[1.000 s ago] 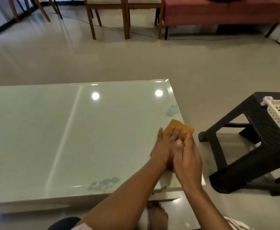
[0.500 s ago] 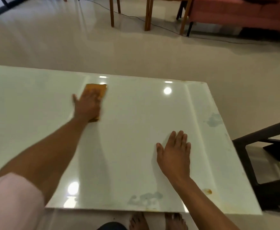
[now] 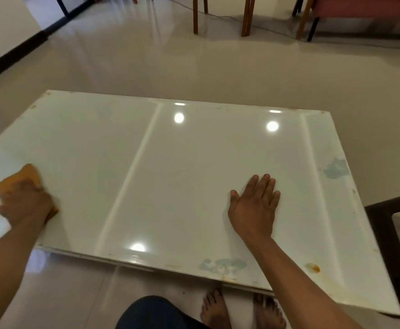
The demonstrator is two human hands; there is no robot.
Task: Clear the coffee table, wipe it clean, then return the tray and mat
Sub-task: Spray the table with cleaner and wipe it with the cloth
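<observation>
A: From the head view, my left hand (image 3: 26,203) presses the orange cloth (image 3: 21,180), fingers clenched on it, at the coffee table's (image 3: 194,162) left edge.

B: Right hand (image 3: 253,205)?

A: Flat, fingers released, bracing. I'd overlap strokes toward that rust stain (image 3: 313,267) near the right corner.

Domestic living room. A glossy white coffee table (image 3: 194,174) is set on polished tile floor (image 3: 194,65). Beyond the table, wooden chair legs (image 3: 220,15) and a red sofa (image 3: 365,8) are seen.
</observation>
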